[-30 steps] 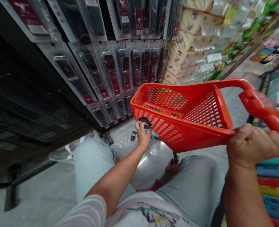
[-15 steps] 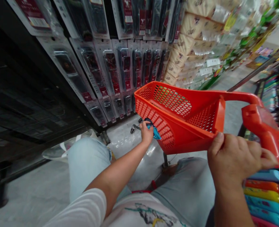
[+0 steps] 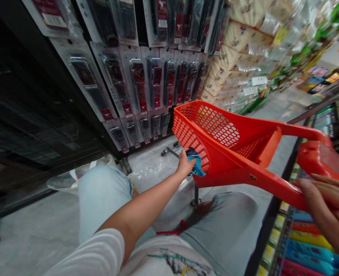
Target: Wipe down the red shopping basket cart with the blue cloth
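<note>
My left hand (image 3: 186,163) is closed on a crumpled blue and dark cloth (image 3: 197,163), held against the slotted near side of a red plastic shopping cart (image 3: 229,174). The cart's basket shows nothing inside where I can see into it. At the right edge, my right hand (image 3: 334,212) lies over the near arm of the cart's handle, with the thumb on this side and the fingers over the top. Part of that hand is cut off by the frame.
Blister-packed goods (image 3: 137,84) hang on a black rack ahead. Cream-coloured packs (image 3: 215,76) stack beside them. Colourful packets (image 3: 313,245) fill a shelf at lower right. A pale bag (image 3: 68,184) lies by my left knee. Wheels (image 3: 196,201) stand under the cart.
The cart has turned and shifted a little to the right. My right hand has moved right, from the basket's rear corner along the handle. My left hand has moved slightly right with the cloth.
</note>
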`<state>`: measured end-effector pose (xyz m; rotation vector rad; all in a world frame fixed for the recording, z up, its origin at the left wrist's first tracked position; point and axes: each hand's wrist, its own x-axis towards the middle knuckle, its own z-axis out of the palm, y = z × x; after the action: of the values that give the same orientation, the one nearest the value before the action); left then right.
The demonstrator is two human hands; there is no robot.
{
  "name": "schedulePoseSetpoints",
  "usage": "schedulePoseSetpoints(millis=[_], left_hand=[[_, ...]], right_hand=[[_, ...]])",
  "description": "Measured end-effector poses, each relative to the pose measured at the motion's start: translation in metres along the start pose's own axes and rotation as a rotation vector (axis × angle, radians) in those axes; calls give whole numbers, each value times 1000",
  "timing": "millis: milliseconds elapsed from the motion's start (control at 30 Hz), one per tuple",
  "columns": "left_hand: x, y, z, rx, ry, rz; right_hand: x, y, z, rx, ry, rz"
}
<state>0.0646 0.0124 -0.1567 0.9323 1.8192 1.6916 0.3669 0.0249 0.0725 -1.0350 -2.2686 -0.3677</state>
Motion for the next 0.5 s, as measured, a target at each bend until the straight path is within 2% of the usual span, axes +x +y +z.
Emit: schedulePoseSetpoints(millis=[33, 100, 167, 267, 367, 500], left_hand=[[-2, 4, 3, -10, -19, 5], [-15, 21, 12, -32, -59, 56], [-33, 44, 19, -54, -97, 143], [-45, 66, 21, -55, -186, 322], [-30, 56, 11, 17, -211, 406], [-16, 23, -1, 55, -99, 273]], right_hand=[[2, 6, 3, 16, 12, -72], [5, 6, 10, 40, 118, -220], [6, -6, 14, 5, 189, -226], [3, -27, 15, -51, 155, -163], [1, -42, 16, -44, 217, -235], [2, -58, 19, -57, 243, -214]])
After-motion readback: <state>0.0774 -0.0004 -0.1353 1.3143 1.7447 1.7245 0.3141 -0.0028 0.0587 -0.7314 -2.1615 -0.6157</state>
